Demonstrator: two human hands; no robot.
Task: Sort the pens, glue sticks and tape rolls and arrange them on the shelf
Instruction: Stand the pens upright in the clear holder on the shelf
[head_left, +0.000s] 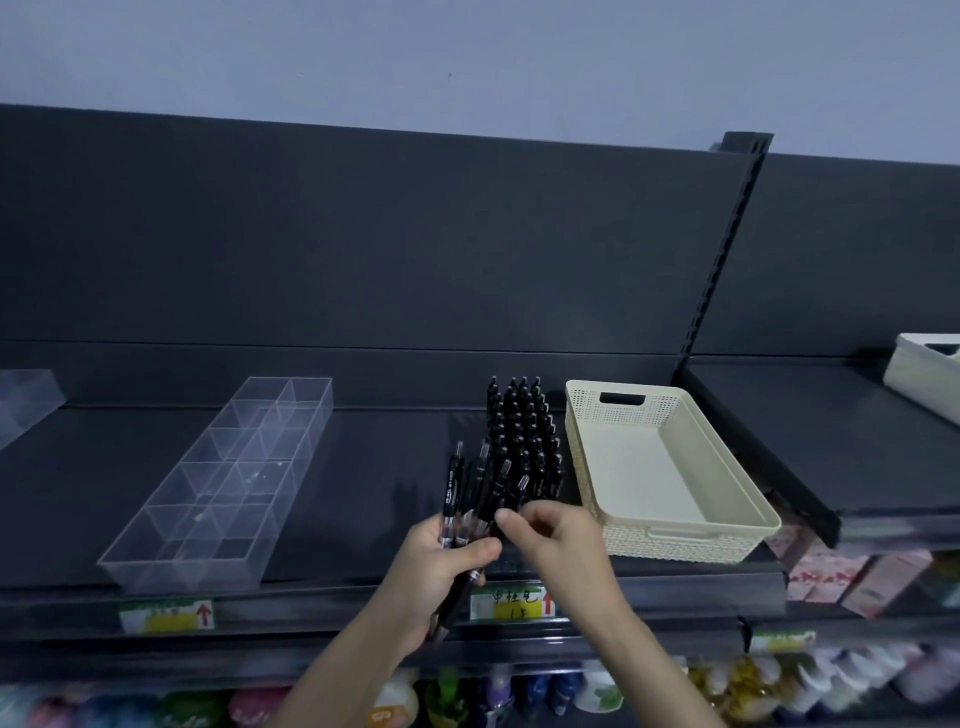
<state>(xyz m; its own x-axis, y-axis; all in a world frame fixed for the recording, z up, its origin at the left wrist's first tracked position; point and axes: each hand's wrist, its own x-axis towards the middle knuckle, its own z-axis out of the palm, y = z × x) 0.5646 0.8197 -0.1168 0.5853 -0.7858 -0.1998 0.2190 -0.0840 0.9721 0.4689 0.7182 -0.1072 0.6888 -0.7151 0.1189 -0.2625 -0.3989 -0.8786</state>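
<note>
Head view
Left hand: fingers wrapped round a bundle of pens, gripped low on the barrels, clicker ends up.
Right hand: fingers curled; thumb and forefinger appear to pinch a single pen at the bundle's edge.
Location: bundle held over the front of the shelf, just before the standing pens, which sit beside the cream basket.
Clear tray: divided, well left of the pens.
Handling: pens judged light, stiff and smooth; a loose bundle may slip. Take one barrel mid-length and lower it vertically.
Writing: white print on the barrels, too small to read. Price label: handwritten characters, red arrow, digits resembling 1.5.
</note>
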